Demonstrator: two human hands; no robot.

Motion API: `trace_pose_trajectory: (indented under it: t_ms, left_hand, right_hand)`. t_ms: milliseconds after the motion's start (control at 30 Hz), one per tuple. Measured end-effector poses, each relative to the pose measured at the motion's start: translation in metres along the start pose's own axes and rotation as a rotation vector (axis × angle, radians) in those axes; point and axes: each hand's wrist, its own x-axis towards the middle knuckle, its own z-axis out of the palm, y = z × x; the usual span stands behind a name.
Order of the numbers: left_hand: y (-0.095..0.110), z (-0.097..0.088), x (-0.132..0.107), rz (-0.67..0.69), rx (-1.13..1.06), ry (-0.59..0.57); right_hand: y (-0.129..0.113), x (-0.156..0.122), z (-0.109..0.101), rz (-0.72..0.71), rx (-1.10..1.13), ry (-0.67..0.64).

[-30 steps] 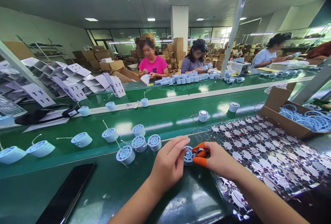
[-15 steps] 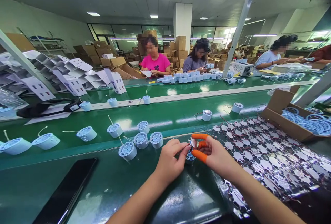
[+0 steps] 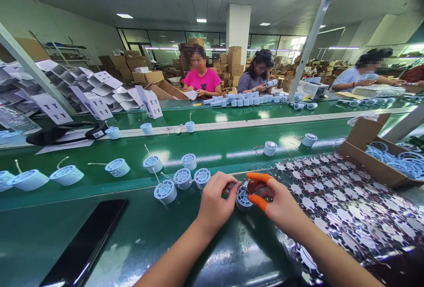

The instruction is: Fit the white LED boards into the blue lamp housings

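My right hand (image 3: 276,196), with orange finger cots on its fingers, grips a small round silvery part (image 3: 245,185) over a light-blue round plastic housing (image 3: 244,203). The housing sits on the green bench with its spoked face up. Close beside it on the left, my left hand (image 3: 216,198) is closed in a pinch, fingertips near the silvery part. Whatever lies between those fingertips is too small to make out. Several similar housings stand left of my hands, among them one with a pale wire (image 3: 165,191) and one partly behind my left hand (image 3: 202,176).
A black phone (image 3: 88,238) lies at the left. To the right are rows of white wired discs (image 3: 334,209) and a cardboard box (image 3: 364,159) of blue rings. More housings line the green belt (image 3: 218,143). Several co-workers sit across it, near white cartons (image 3: 150,101).
My left fingertips have drawn slightly away from the silvery part, and more of the housing under my right hand shows. The whole view has shifted slightly.
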Motion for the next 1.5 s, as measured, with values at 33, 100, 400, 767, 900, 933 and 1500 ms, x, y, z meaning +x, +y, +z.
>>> trace_pose_trajectory:
  t_ms: [33, 100, 400, 767, 900, 933, 1500]
  left_hand:
    - [0.003, 0.000, -0.001, 0.004, -0.043, -0.038]
    - [0.009, 0.001, -0.003, -0.022, -0.126, -0.076]
    - [0.011, 0.004, 0.001, -0.482, -0.559, -0.230]
    - [0.011, -0.003, 0.006, -0.482, -0.383, -0.296]
    - [0.013, 0.000, 0.002, -0.472, -0.268, -0.265]
    - [0.013, 0.001, 0.002, -0.464, -0.243, -0.251]
    - [0.010, 0.001, 0.003, -0.488, -0.252, -0.247]
  right_hand:
    - [0.000, 0.000, 0.001, 0.000, 0.007, 0.021]
    - [-0.001, 0.000, 0.001, -0.009, 0.018, 0.069]
    - [-0.004, -0.001, 0.001, -0.069, -0.119, 0.170]
    - [-0.003, -0.006, -0.001, -0.165, -0.418, 0.193]
    - [0.002, -0.005, 0.001, -0.180, -0.517, 0.182]
    - [0.003, -0.006, 0.002, -0.190, -0.543, 0.189]
    - [0.005, -0.006, 0.005, -0.245, -0.593, 0.230]
